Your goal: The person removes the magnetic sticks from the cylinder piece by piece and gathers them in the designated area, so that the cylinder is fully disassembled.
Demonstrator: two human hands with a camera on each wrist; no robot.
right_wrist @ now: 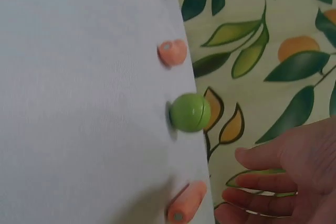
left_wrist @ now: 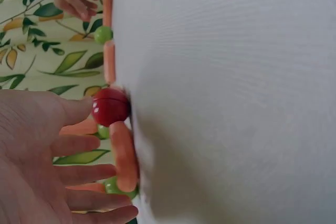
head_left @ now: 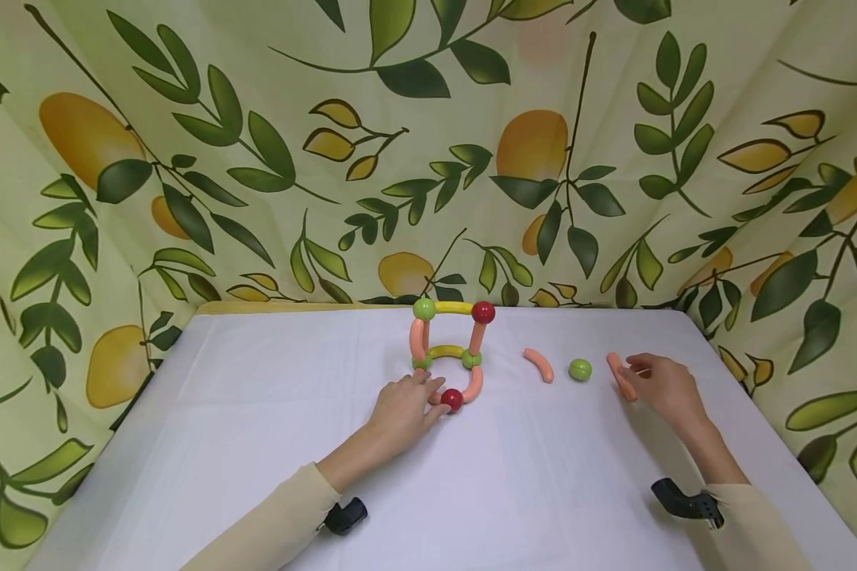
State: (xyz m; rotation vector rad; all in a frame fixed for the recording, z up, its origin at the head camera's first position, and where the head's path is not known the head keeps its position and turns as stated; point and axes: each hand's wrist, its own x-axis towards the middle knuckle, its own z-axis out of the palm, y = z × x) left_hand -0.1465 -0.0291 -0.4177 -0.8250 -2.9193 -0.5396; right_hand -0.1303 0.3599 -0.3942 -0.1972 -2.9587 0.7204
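Note:
A frame of coloured balls and rods stands on the white table, with yellow rods [head_left: 453,307], salmon rods [head_left: 476,339], green balls [head_left: 424,309] and red balls [head_left: 482,312]. My left hand [head_left: 403,412] is at its near side. The thumb touches the nearest red ball [left_wrist: 111,107], while the other fingers extend loosely beside a curved salmon rod [left_wrist: 124,156]. Over on the right, my right hand [head_left: 666,388] hovers by a loose salmon rod [head_left: 620,374]. Its fingers are relaxed and, in the right wrist view, apart from that rod [right_wrist: 187,203].
Between the frame and my right hand lie a loose green ball [head_left: 580,369] and a curved salmon rod [head_left: 539,365]. A leaf-patterned curtain [head_left: 428,159] hangs behind the table [head_left: 514,484] and down its sides. Both wrists wear black camera mounts [head_left: 346,516].

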